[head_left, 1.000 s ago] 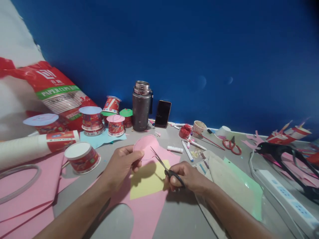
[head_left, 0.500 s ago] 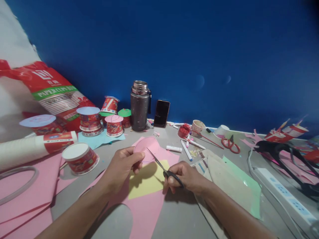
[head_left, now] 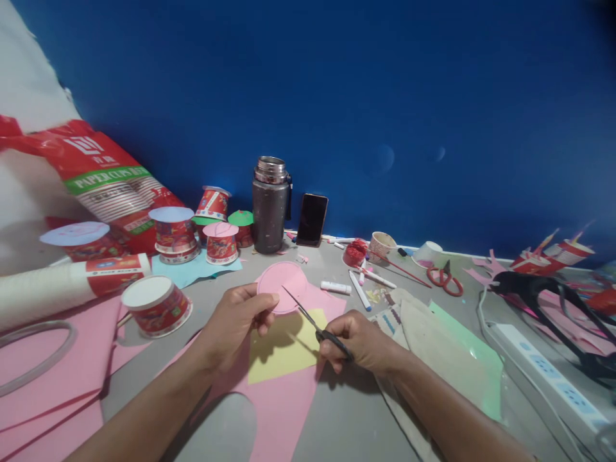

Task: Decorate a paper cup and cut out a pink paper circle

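Note:
Between thumb and fingers, my left hand (head_left: 243,314) pinches the lower left edge of a pink paper circle (head_left: 283,282). My right hand (head_left: 353,343) grips a pair of black-handled scissors (head_left: 308,314), its fingers wrapped round the handles. The blades look closed, and their tip lies over the lower middle of the circle; whether it touches the paper I cannot tell. Beneath both hands lies a yellow sheet (head_left: 279,356) on top of cut pink paper (head_left: 283,410) with curved edges.
Left stand decorated paper cups (head_left: 221,247), a cup on its rim (head_left: 156,308) and a cup stack (head_left: 43,289). Behind are a thermos (head_left: 270,212) and a phone (head_left: 312,219). Right lie markers (head_left: 360,290), red-handled scissors (head_left: 445,280), a cloth (head_left: 433,359) and a power strip (head_left: 548,375).
The pink circle has tilted slightly and shows more of its face. The scissors' tip has shifted a little to the left; both hands otherwise stay nearly in place.

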Demonstrator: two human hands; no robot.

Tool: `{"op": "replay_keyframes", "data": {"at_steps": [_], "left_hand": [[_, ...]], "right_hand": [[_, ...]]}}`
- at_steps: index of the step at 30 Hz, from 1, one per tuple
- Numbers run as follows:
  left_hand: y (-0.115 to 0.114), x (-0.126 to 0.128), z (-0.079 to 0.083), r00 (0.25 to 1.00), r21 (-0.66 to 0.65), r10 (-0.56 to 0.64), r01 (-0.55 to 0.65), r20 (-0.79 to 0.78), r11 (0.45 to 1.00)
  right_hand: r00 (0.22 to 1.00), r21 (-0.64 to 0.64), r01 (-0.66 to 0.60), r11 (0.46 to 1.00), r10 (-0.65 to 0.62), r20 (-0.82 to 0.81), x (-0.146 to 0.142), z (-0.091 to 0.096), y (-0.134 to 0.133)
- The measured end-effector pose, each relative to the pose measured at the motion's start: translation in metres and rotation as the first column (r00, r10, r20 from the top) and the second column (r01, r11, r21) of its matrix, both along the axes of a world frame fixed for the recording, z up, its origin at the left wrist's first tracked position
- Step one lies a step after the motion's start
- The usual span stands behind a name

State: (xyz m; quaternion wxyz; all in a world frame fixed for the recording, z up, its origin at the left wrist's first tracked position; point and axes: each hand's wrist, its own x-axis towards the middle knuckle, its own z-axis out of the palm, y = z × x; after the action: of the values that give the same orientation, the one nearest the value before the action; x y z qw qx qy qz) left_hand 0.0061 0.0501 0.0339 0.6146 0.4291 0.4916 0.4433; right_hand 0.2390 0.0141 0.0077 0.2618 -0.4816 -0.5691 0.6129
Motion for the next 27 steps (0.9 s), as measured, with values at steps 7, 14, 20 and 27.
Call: {"op": "replay_keyframes", "data": {"at_steps": [7, 14, 20, 27], "left_hand": [[-0.001, -0.0002, 0.003, 0.999, -0.036, -0.039, 0.04, 0.024, 0.999], [-0.0008, -0.003, -0.002, 0.996, -0.039, -0.08, 0.081, 0.043, 0.996], [0.0012, -0.0016, -0.0025, 0.996, -0.057, -0.076, 0.079, 0.049, 0.995], [-0.0002, -0.0013, -0.0028, 0.995, -0.063, -0.062, 0.067, 0.08, 0.996]], "right_hand": [[0.999, -0.017, -0.032, 0.999, 0.032, 0.01, 0.0021, -0.0014, 0.0002], [0.999, -0.013, -0.033, 0.999, 0.033, 0.009, 0.0017, 0.0001, -0.0001], [0.999, -0.021, -0.012, 1.0, 0.012, 0.032, 0.0011, 0.0005, -0.0003], [0.999, 0.008, -0.027, 1.0, 0.026, 0.042, 0.001, 0.002, -0.0001]]}}
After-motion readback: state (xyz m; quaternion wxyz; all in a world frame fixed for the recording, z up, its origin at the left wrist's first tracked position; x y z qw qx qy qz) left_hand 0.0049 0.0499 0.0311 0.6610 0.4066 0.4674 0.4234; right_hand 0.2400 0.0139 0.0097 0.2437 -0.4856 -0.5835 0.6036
